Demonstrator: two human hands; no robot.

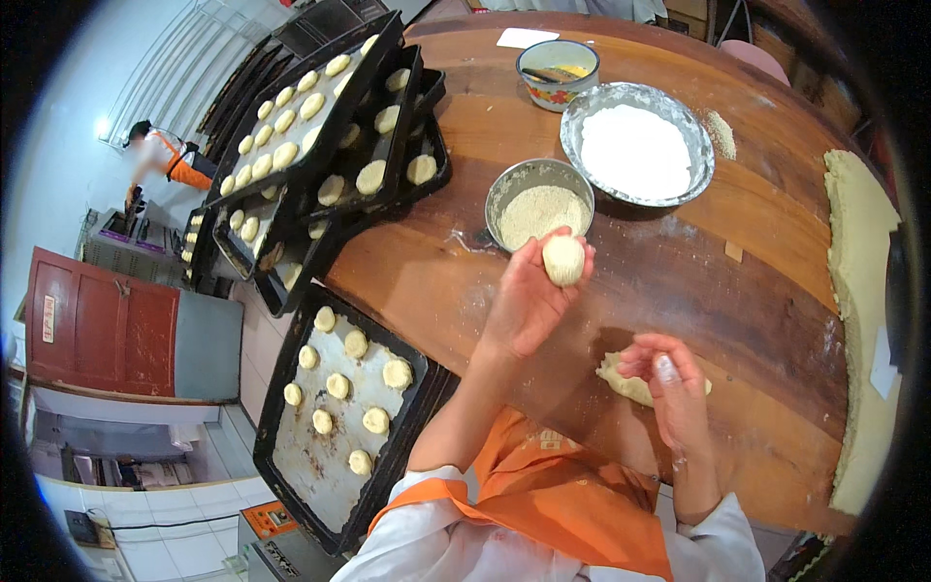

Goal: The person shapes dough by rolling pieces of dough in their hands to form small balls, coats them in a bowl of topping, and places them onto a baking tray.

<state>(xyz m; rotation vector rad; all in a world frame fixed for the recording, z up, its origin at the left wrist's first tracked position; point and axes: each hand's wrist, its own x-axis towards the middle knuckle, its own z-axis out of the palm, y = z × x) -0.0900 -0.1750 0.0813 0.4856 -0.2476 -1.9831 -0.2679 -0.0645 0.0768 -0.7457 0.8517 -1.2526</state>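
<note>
My left hand (531, 308) is closed round a pale, rounded dough ball (563, 261), holding it up just in front of a metal pan (492, 215) of pale grains that look like sesame seeds. Lower right, my right hand (671, 380) hovers over a flattened lump of dough (630, 387) on the wooden table. Its fingers are loosely bent and apart, with nothing visible in them. The hand covers part of that lump, and whether they touch cannot be made out.
Beyond the pan stand a metal basin (700, 189) of white powder and an enamel mug (553, 95) with yellow liquid. A long dough slab (863, 320) lies at the right edge. Left are a baking tray (291, 456) of dough rounds and stacked trays (388, 199). Another person (160, 160) stands far left.
</note>
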